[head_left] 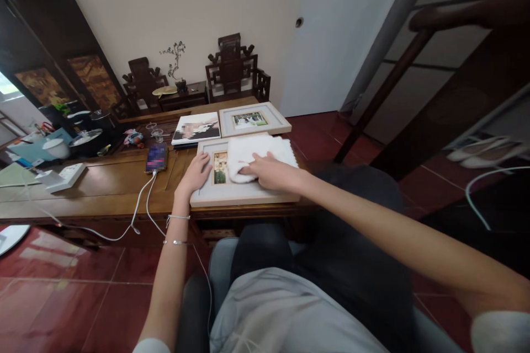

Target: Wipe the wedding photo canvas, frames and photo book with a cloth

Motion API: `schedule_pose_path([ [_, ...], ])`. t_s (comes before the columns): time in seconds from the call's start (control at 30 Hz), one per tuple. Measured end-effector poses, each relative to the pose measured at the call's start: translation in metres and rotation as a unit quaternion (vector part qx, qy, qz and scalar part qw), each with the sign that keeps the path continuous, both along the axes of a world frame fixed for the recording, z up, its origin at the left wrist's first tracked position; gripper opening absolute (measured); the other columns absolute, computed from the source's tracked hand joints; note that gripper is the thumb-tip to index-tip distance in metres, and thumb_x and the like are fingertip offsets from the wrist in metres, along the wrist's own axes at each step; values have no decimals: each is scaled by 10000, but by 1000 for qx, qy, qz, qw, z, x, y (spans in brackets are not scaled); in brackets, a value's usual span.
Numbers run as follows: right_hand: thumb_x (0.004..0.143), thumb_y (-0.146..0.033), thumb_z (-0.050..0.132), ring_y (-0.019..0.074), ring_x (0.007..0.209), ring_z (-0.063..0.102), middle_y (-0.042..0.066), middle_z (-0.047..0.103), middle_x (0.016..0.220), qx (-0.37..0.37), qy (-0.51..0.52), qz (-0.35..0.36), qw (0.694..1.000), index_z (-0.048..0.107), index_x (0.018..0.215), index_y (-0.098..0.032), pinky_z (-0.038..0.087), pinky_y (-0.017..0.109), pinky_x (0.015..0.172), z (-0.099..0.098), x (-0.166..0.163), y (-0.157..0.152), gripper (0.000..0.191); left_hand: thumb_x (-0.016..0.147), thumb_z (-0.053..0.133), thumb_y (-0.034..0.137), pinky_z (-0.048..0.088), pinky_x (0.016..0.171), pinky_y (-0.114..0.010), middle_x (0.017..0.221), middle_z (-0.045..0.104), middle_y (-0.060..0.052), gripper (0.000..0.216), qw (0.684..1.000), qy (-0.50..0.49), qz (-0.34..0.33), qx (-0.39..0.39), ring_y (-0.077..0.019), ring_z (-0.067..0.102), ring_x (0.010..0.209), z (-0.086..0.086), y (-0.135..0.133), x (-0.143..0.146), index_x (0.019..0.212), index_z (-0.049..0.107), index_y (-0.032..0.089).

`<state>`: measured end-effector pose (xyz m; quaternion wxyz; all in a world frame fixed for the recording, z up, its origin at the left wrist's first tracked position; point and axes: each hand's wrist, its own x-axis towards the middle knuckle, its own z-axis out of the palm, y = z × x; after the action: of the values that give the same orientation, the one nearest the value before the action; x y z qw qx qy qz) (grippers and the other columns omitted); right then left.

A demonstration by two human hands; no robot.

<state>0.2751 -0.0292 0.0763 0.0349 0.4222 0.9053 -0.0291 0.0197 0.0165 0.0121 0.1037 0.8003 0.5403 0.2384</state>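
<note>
A light picture frame (232,192) lies flat at the near edge of a wooden table (103,187). My left hand (194,175) rests flat on the frame's left border, fingers stretched out. My right hand (269,172) presses a folded white cloth (259,151) down on the frame's glass, fingers lying on the cloth. The cloth covers the right part of the photo.
Behind lie a second frame (252,119) and a white photo book (196,128). A phone (156,158) with white cables lies to the left, beside a power strip (68,175), small glasses and clutter. Dark carved chairs (234,71) stand at the wall; a stair rail (414,60) rises at right.
</note>
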Motion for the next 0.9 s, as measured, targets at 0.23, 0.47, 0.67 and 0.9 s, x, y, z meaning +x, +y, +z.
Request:
schedule_pose_path([
  [0.23,771,22,424,278,1129,650,123,721,1162,-102,48,103,988,644,1333,-265,476,349,911,25,7,-56,669,954,445,322,243,1233,-467,1509,483,-150,474,1000,-6,-6,10,-260,337,1476,-2,0,-1,1371,558,126],
  [0.47,736,64,370,381,1462,265,121,428,1550,50,79,9,996,470,1478,-206,238,671,1100,-28,-13,18,796,956,445,350,243,1225,-489,1515,472,-155,478,1000,-11,-18,10,-264,323,1482,-6,4,-4,1369,554,137],
  [0.67,769,42,371,448,1459,185,60,298,1624,87,57,-52,993,491,1462,-218,206,764,1059,-27,-24,79,749,957,455,352,235,1235,-449,1524,462,-154,482,1000,-14,-12,-2,-250,311,1489,-5,3,-5,1371,555,125],
  [0.9,761,61,350,407,1356,407,118,491,1504,-1,9,15,1000,574,1395,-251,348,677,1010,-6,-18,6,741,961,441,345,244,1236,-460,1508,493,-114,466,1000,-20,-5,7,-245,342,1475,-4,2,-3,1367,570,158],
])
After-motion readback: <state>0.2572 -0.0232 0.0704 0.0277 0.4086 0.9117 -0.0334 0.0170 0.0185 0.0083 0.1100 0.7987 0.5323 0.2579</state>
